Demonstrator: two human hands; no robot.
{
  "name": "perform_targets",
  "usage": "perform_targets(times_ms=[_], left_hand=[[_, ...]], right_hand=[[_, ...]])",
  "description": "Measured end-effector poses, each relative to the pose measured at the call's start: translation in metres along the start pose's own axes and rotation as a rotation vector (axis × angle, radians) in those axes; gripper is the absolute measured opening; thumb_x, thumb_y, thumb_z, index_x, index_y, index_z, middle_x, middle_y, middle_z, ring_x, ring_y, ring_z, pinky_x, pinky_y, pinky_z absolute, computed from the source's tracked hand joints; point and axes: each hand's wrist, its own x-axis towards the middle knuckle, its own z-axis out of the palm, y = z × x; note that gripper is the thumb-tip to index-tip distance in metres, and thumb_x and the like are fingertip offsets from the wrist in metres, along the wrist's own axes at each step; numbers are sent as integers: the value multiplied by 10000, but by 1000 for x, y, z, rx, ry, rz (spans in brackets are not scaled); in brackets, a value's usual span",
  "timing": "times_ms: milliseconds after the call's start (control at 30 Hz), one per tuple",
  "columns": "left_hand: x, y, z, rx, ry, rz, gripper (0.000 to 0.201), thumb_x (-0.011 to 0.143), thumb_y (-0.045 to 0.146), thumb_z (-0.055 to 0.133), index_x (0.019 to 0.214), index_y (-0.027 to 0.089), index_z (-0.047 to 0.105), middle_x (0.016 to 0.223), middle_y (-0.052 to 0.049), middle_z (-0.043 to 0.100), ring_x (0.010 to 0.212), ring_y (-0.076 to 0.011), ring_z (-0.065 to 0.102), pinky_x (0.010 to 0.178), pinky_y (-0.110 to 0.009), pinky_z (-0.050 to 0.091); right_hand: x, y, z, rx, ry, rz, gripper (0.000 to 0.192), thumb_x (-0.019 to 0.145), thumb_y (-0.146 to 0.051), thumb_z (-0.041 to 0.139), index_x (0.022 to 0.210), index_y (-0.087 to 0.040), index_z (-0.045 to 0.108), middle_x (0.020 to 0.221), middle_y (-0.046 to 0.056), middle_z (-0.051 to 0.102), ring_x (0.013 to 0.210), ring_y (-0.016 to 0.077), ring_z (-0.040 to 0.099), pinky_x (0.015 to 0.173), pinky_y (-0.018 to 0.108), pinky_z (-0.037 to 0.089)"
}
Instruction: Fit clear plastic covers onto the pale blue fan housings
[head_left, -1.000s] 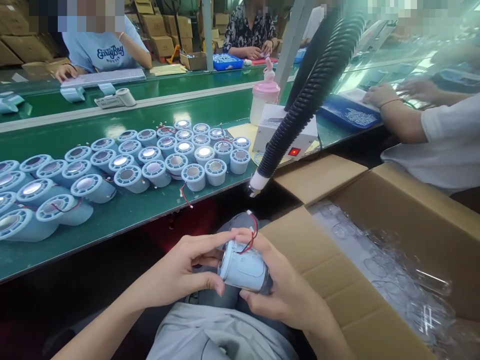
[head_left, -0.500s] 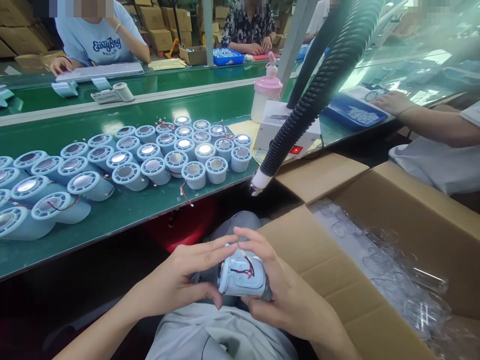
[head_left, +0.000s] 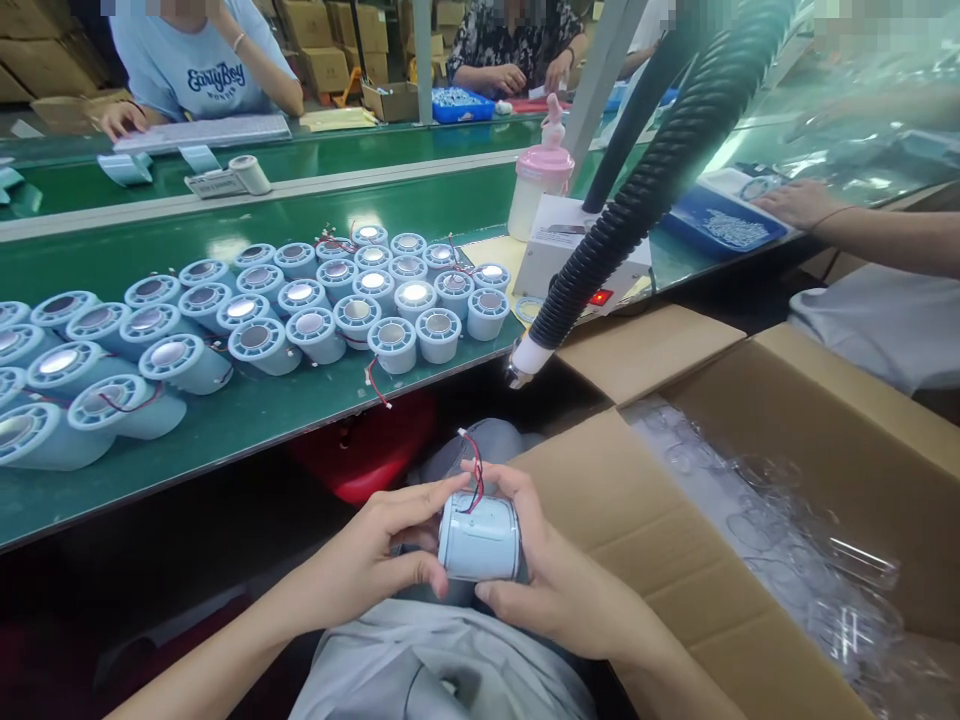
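At the lower centre of the frame, the left hand [head_left: 367, 565] and right hand [head_left: 559, 580] are both gripping a pale blue cylinder [head_left: 480, 535] trailing red wires [head_left: 474, 470], held over the lap, below the green desk [head_left: 247, 425] crowded with similar units [head_left: 315, 310].

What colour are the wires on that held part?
Red and black wires, clearest in the head view.

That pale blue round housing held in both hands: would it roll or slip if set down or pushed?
The housing looks like smooth plastic, so probably a bit slippery; both the left hand and right hand grip it. Being round, it would likely roll on its side. Its thin wires look floppy and easily snagged.
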Motion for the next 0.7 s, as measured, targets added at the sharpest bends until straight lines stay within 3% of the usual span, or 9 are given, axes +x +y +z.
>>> perform_targets(times_ms=[100, 167, 300, 433, 567, 700], left_hand=[[1, -1, -1, -71, 13, -32, 661, 792, 384, 712, 1402, 382, 457, 1352, -67, 525, 863, -179, 613, 781, -284, 515], [1, -1, 0, -136, 20, -43, 673, 778, 395, 725, 1398, 377, 464, 1290, -59, 556, 844, -167, 597, 780, -277, 503], [2, -2, 3, -244, 40, -60, 669, 764, 406, 739, 1383, 335, 498, 1092, -41, 624, 767, -138, 566, 783, -269, 484], [1, -5, 7, -347, 42, -44, 663, 794, 402, 714, 1402, 292, 474, 1094, -66, 647, 829, -167, 599, 787, -280, 486], [-2, -8, 10, -388, 65, -15, 627, 805, 343, 717, 1386, 290, 486, 1299, -94, 581, 1022, -219, 608, 890, -315, 484], [2, -16, 20, -455, 233, -25, 695, 707, 249, 809, 1339, 295, 524, 1369, -71, 547, 1185, -241, 549, 996, -315, 442]], right_hand=[[1, 1, 2, 88, 11, 29, 774, 716, -107, 581, 1361, -244, 177, 1411, 152, 379, 1194, 255, 516, 903, 387, 492], [2, 2, 4, 153, 15, 12, 743, 721, -123, 581, 1336, -245, 184, 1411, 156, 357, 1181, 252, 514, 857, 368, 507], [5, 6, 6, 287, 23, -24, 703, 738, -156, 600, 1303, -248, 193, 1398, 151, 344, 1165, 227, 517, 877, 366, 506], [5, 10, 4, 333, 54, -9, 692, 749, -184, 643, 1293, -262, 223, 1431, 158, 324, 1124, 227, 556, 845, 376, 528], [5, 12, 0, 259, 65, -56, 732, 726, -189, 705, 1320, -257, 282, 1386, 142, 444, 1154, 242, 568, 912, 404, 516], [14, 24, 17, -55, 216, -198, 742, 710, -169, 720, 1375, -219, 394, 1405, 135, 493, 1281, 272, 497, 1068, 461, 426]])
